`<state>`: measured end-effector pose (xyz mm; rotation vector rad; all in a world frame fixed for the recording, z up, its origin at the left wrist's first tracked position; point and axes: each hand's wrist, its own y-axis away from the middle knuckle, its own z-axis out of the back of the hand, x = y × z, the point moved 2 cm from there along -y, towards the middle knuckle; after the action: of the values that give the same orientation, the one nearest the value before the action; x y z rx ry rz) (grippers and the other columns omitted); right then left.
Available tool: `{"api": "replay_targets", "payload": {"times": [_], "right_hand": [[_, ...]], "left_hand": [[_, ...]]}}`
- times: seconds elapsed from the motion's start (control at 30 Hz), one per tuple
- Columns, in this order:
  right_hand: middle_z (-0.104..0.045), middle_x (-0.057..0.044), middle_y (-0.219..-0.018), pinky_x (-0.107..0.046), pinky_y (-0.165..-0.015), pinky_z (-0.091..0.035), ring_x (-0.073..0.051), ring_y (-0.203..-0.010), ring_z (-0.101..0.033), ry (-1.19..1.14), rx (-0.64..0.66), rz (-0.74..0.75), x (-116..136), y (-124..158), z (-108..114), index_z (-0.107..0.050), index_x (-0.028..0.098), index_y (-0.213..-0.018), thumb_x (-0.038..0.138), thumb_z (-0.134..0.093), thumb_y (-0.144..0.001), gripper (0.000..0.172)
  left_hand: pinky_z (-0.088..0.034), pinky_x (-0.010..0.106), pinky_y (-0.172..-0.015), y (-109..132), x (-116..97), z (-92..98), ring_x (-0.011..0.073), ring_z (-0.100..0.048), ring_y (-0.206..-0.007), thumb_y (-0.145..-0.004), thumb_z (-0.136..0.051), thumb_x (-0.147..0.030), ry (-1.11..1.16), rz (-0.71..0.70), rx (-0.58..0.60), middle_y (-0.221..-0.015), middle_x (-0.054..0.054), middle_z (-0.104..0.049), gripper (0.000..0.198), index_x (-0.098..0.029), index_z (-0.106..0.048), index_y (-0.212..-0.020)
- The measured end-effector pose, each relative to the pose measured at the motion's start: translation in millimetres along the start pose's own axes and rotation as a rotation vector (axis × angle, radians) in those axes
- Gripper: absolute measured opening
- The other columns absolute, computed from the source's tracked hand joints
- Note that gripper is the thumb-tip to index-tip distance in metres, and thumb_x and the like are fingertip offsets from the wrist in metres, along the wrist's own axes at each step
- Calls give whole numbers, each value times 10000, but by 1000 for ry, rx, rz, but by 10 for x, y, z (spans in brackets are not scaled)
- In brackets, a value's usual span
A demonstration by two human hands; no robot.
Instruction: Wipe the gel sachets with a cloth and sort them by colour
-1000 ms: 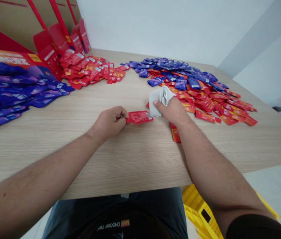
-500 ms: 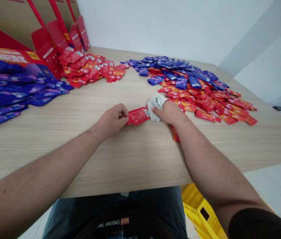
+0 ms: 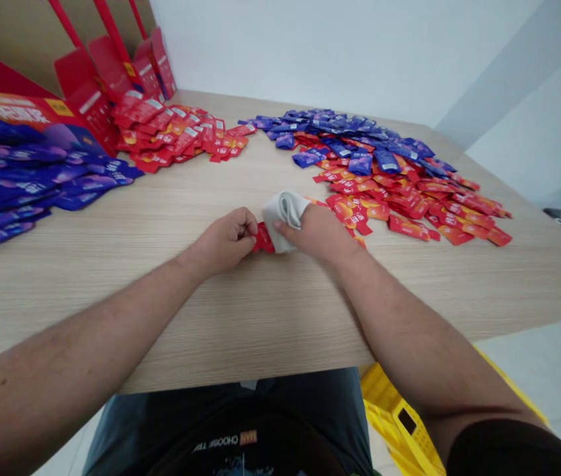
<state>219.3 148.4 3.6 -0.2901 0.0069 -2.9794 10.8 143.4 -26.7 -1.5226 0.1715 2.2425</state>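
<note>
My left hand (image 3: pixel 223 241) pinches the end of a red foil sachet (image 3: pixel 263 238) on the light wood-grain table (image 3: pixel 241 311). My right hand (image 3: pixel 315 233) grips a folded white cloth (image 3: pixel 283 221), which covers most of the sachet. The two hands nearly touch, with the cloth and sachet between them. Just beyond my right hand lies a spread heap of red and orange sachets (image 3: pixel 409 211), and purple sachets (image 3: pixel 350 135) lie behind and partly on it.
Red sachets (image 3: pixel 171 135) lie heaped at the far left of the table, with purple packets (image 3: pixel 27 175) in front of a red printed box (image 3: pixel 17 109). Red cardboard display pieces (image 3: pixel 104 73) stand behind them. A yellow plastic crate (image 3: pixel 399 416) sits on the floor below the table's near edge.
My right hand has moved left with the cloth, now over the red sachet. The orange sachet beside my right forearm is no longer visible.
</note>
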Motion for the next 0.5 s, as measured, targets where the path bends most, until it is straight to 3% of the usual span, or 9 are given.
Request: {"api": "replay_targets", "payload": {"times": [0.07, 0.23, 0.4, 0.5], "right_hand": [[-739, -163, -1012, -324, -803, -512, -272, -958, -697, -16, 39, 40, 25, -7, -28, -682, 156, -1116, 602, -474, -929, 527], [-728, -193, -1067, -352, -798, -512, -302, -984, -695, 34, -33, -171, -138, -53, 19, -679, 136, -1138, 545, -475, -931, 501], [-742, -163, -1032, -316, -763, -509, -271, -952, -702, -6, 27, -8, -40, -24, -10, -687, 162, -1138, 613, -448, -928, 551], [-738, -193, -1026, -340, -747, -506, -291, -940, -707, 60, -7, -173, -174, -71, -14, -693, 135, -1116, 568, -450, -930, 530]], "left_hand": [[-330, 248, -528, 7, -12, 2, 136, -477, -562, -677, -579, -104, -27, -14, 6, -641, -34, -563, 184, -222, -523, -806], [-291, 240, -500, 18, -64, 23, 118, -405, -512, -670, -558, -80, -82, 19, -19, -581, -57, -496, 179, -219, -514, -773], [-304, 230, -505, 39, -101, 6, 113, -424, -517, -669, -555, -78, -27, 40, -6, -587, -59, -524, 175, -212, -519, -777], [-297, 222, -499, 55, -94, 30, 102, -403, -514, -665, -558, -89, -30, 41, -50, -573, -64, -498, 140, -200, -537, -748]]}}
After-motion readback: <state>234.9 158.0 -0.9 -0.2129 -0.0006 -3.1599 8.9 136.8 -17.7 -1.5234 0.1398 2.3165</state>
